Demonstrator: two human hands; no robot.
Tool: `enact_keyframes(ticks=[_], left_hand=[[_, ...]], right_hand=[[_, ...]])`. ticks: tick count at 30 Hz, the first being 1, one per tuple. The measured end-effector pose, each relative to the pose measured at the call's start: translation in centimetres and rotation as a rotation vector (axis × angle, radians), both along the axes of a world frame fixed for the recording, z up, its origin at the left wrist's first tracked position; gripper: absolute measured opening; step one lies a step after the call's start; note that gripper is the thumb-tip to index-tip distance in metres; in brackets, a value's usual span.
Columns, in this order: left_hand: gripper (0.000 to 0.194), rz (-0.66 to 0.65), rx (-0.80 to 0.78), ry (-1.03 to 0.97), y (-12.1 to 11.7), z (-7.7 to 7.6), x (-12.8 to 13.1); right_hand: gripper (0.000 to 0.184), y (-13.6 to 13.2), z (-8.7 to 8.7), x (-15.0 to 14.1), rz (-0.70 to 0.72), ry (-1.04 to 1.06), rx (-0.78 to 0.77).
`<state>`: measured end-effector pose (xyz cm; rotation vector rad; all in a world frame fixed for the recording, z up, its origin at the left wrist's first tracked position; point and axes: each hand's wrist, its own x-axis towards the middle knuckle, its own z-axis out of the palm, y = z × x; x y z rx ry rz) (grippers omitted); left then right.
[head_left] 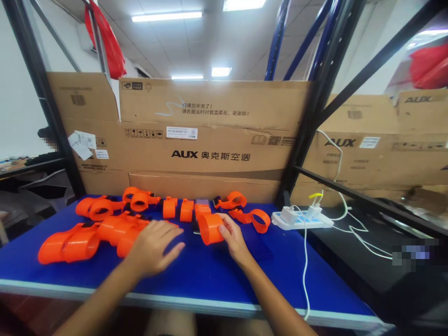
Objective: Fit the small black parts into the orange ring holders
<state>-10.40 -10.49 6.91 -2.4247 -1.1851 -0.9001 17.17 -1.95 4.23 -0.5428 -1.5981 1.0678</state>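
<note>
Your right hand (235, 238) has its thumb and fingers closed on the right side of one orange band (211, 229), whose open loop faces your left hand (154, 245). That left hand has its thumb and fingers apart and nothing visible in its grasp. It is just beside the orange pile (82, 242); you cannot tell from here whether it touches those bands.

The grip takes only one side of the loop, so a knock or a light pinch could let the band twist or slip onto the tabletop (203, 280). Beyond it, close by, lie more orange bands (186, 210), and a low sweep could catch and shift them. A wide swing to the right of your right hand could snag the white cable (306, 275) and tug the power strip (324, 223).
</note>
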Motion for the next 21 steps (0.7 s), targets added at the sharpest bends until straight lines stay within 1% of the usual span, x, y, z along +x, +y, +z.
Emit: enact_keyframes(ticks=[2,4,5,7,9,11,13,14,15,17,21], left_hand=[[0.038,0.029,-0.017,0.107,-0.6,1.0,-4.6],[0.045,0.046,-0.042,0.196,-0.7,1.3,-8.3],[0.048,0.047,-0.057,0.238,-0.7,1.1,-9.8],[0.051,0.041,-0.085,0.307,-0.3,0.0,-11.5],[0.055,0.063,-0.069,0.316,0.1,-1.5,-12.1],[0.056,0.079,-0.026,0.290,0.5,-2.9,-12.0],[0.053,0.078,0.019,0.263,0.9,-3.7,-11.7],[0.050,0.075,0.042,0.256,1.0,-3.7,-11.6],[0.046,0.071,0.064,0.252,1.2,-3.5,-11.5],[0.038,0.067,0.106,0.259,1.3,-2.5,-11.4],[0.032,0.080,0.181,0.285,1.1,0.9,-11.3]], right_hand=[[0.051,-0.1,-0.1,-0.6,0.084,-0.042,-0.038],[0.051,-0.3,-0.1,-1.2,0.143,-0.068,-0.066],[0.051,-0.3,-0.1,-1.5,0.162,-0.077,-0.076],[0.051,-0.5,0.0,-1.7,0.185,-0.091,-0.089],[0.052,-0.5,0.0,-1.6,0.196,-0.100,-0.094],[0.054,-0.5,-0.1,-1.4,0.205,-0.114,-0.093],[0.055,-0.5,-0.3,-1.2,0.200,-0.151,-0.085],[0.055,-0.5,-0.4,-1.2,0.189,-0.178,-0.079],[0.054,-0.6,-0.5,-1.3,0.172,-0.208,-0.071],[0.050,-1.0,-0.8,-1.7,0.128,-0.266,-0.052],[0.042,-2.5,-1.5,-3.7,0.038,-0.367,-0.013]])
